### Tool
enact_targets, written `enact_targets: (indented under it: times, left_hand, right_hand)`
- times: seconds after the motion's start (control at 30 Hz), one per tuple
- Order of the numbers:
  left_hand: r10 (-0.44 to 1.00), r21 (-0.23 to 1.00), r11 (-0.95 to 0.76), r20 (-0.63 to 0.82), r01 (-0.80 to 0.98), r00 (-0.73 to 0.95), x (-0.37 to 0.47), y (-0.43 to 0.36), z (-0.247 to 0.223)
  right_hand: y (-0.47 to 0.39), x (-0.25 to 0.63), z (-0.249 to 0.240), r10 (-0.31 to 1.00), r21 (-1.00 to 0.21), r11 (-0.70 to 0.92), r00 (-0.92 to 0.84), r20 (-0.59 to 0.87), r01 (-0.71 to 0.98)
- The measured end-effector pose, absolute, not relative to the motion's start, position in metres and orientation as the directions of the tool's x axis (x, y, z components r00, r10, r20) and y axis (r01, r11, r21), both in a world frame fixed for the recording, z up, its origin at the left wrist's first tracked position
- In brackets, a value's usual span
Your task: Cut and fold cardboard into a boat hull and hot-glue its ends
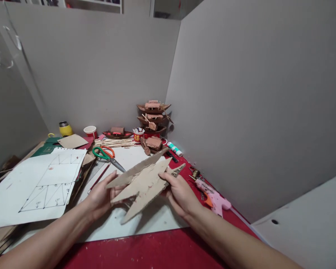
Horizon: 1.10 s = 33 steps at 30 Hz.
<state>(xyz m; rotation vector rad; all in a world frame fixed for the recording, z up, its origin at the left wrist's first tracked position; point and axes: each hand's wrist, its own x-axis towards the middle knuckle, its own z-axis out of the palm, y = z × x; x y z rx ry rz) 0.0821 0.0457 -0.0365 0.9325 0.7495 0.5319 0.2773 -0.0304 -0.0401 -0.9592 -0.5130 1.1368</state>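
Observation:
A cardboard boat hull [145, 183], made of pointed pieces joined together, is held tilted above a white sheet [106, 228]. My left hand [102, 194] grips its near left side, with the fingers partly hidden beneath the cardboard. On the right edge, my right hand [180, 190] is closed with the thumb on top and the other fingers underneath. Behind the left hand lie scissors [109, 155] with green and orange handles. A pencil [99, 178] rests beside them. To the right of my right hand is a pink hot glue gun [212, 196].
Finished brown model boats [154, 117] are stacked in the back corner, near a paper cup [138, 134] and wooden sticks [114, 142]. A drawing [49, 179] lies on cardboard at left. A glue stick tube [175, 148] lies by the right wall [240, 93]. The table [145, 252] is red.

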Motion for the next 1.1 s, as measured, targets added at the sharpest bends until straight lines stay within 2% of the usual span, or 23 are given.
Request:
enact_targets:
  times: [0.1, 0.2, 0.27, 0.4, 0.47, 0.53, 0.57, 0.63, 0.7, 0.77, 0.87, 0.97, 1.1]
  left_hand:
    - [0.707, 0.848, 0.511, -0.321, -0.141, 0.631, 0.084, 0.045, -0.047]
    - [0.528, 0.878, 0.478, -0.268, -0.021, 0.806, 0.095, 0.022, -0.054]
    - [0.5, 0.844, 0.533, -0.259, -0.058, 0.827, 0.103, 0.006, -0.056]
    - [0.728, 0.843, 0.492, -0.26, -0.218, 0.635, 0.109, 0.003, -0.05]
    - [0.817, 0.861, 0.41, -0.199, -0.301, 0.542, 0.103, 0.017, -0.043]
    - [0.9, 0.882, 0.309, -0.149, -0.357, 0.41, 0.093, 0.034, -0.034]
    - [0.93, 0.903, 0.255, -0.131, -0.346, 0.344, 0.088, 0.042, -0.03]
    - [0.959, 0.961, 0.127, -0.056, -0.247, 0.278, 0.079, 0.053, -0.024]
    - [0.949, 0.988, 0.084, -0.04, -0.129, 0.312, 0.075, 0.057, -0.022]
    - [0.927, 0.994, 0.098, -0.07, -0.057, 0.368, 0.075, 0.053, -0.023]
    - [0.872, 0.998, 0.037, -0.056, 0.049, 0.486, 0.081, 0.04, -0.028]
    - [0.799, 0.991, -0.081, -0.002, 0.11, 0.602, 0.087, 0.028, -0.035]
    - [0.785, 0.978, -0.178, 0.073, 0.111, 0.615, 0.091, 0.017, -0.042]
  right_hand:
    - [-0.026, 0.281, -0.042, 0.884, -0.797, 0.152, 0.442, -0.155, -0.584]
    - [-0.026, 0.28, -0.045, 0.877, -0.774, 0.175, 0.454, -0.159, -0.609]
    - [-0.029, 0.275, -0.048, 0.893, -0.777, 0.157, 0.423, -0.152, -0.61]
    - [-0.043, 0.259, -0.053, 0.961, -0.85, 0.08, 0.265, -0.072, -0.52]
    - [-0.046, 0.257, -0.054, 0.996, -0.918, 0.048, 0.088, 0.014, -0.394]
    - [-0.044, 0.261, -0.053, 0.991, -0.974, 0.09, -0.074, 0.107, -0.207]
    - [-0.04, 0.267, -0.053, 0.984, -0.986, 0.126, -0.112, 0.138, -0.112]
    - [-0.029, 0.281, -0.052, 0.987, -0.987, 0.161, -0.033, 0.16, 0.021]
    - [-0.02, 0.297, -0.049, 0.975, -0.997, 0.079, 0.208, 0.08, 0.015]
    - [-0.016, 0.307, -0.046, 0.957, -0.996, 0.07, 0.286, 0.052, -0.054]
    - [-0.022, 0.306, -0.041, 0.976, -0.997, 0.066, 0.211, 0.054, -0.047]
    - [-0.033, 0.289, -0.042, 0.997, -0.997, -0.039, 0.068, -0.035, 0.06]
    - [-0.039, 0.271, -0.049, 0.998, -0.997, -0.051, -0.019, -0.053, 0.056]
